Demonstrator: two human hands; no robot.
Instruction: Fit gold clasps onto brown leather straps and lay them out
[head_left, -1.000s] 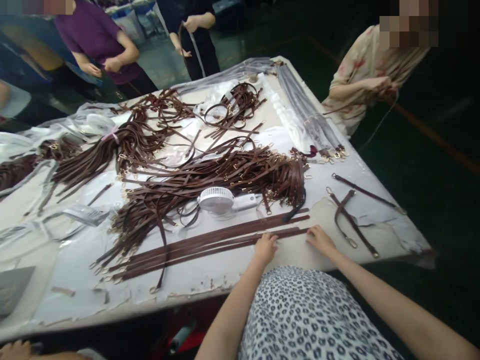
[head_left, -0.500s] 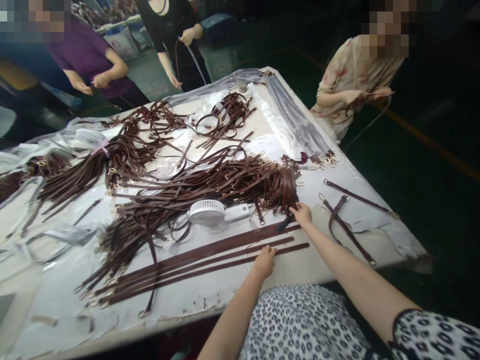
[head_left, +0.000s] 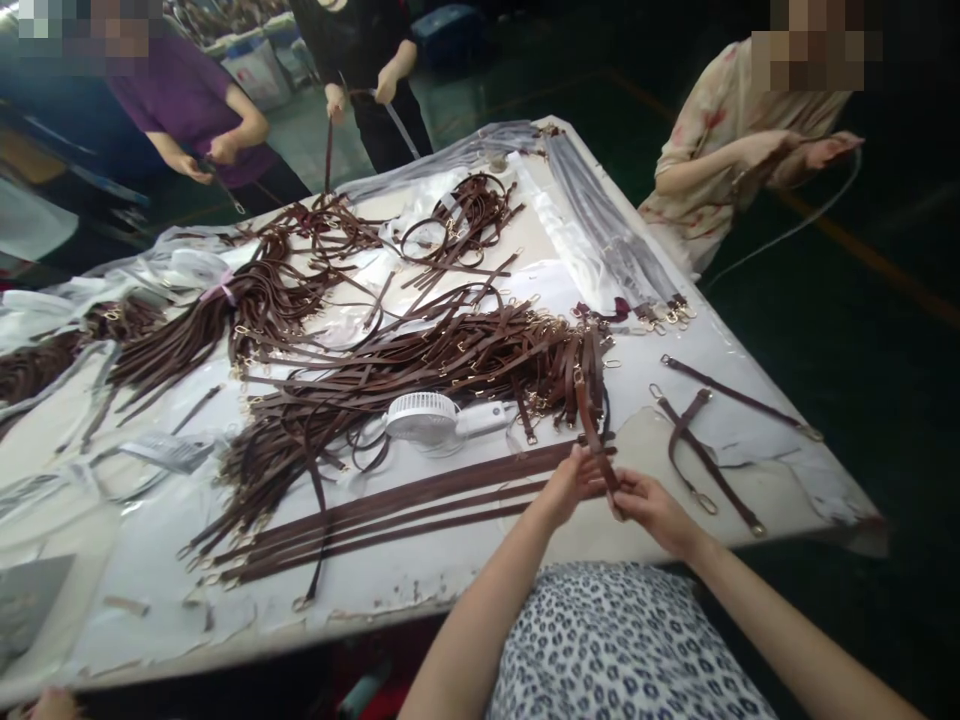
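A brown leather strap [head_left: 589, 420] runs from the big pile down toward me, its near end lifted off the table. My right hand [head_left: 660, 512] pinches that end between thumb and fingers. Just left of it, my left hand [head_left: 566, 488] is closed on the same strap a little higher up; some of its fingers are hidden behind the strap. Under and beside my left hand, several long straps [head_left: 420, 500] lie side by side along the table's front. The large pile of brown straps [head_left: 450, 350] with gold-coloured buckles and hooks spreads beyond.
A white handheld fan [head_left: 424, 420] lies against the pile. Short straps [head_left: 709, 455] rest at right. A tied strap bundle [head_left: 180, 335] and plastic-wrapped straps [head_left: 600, 230] lie farther back. Three people stand around the table [head_left: 487, 590], handling straps. Part of another hand [head_left: 56, 703] shows at bottom left.
My right hand has come back from the pile toward me with a strap end. My left hand has moved right, off the long straps, onto that strap. The view has shifted slightly.
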